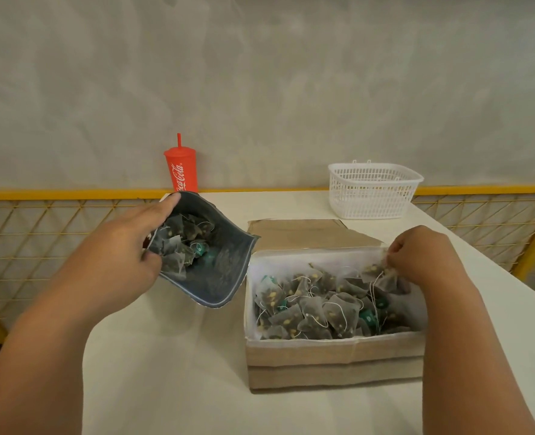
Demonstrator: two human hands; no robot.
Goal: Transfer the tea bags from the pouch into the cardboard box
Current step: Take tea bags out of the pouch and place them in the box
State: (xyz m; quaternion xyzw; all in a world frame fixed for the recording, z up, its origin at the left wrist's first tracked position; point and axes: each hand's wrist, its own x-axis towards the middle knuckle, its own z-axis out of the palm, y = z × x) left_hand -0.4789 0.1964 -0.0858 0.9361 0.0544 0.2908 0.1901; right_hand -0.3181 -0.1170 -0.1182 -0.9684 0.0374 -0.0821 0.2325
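Left hand point(125, 255) comes in from the lower left with the forearm angled up toward the middle of the frame. It grips the open pouch point(222, 271) by the rim, thumb stretched along the top edge and the fingers point(153, 257) curled round the near side, so the mouth gapes toward the camera. A small clump of tea bags point(184, 243) is inside it.

Right hand point(423, 255) reaches in from the lower right, wrist bent down over the far right corner of the cardboard box point(335, 362). Its fingertips are bunched together, pinching one tea bag point(382, 274) just above the pile of bags point(322, 312) filling the box.

The box sits on the white desk point(172, 372) at centre right, flap open at the back, with the pouch just to its left. A red cup point(181, 171) and a white basket point(372, 193) stand along the desk's far edge.
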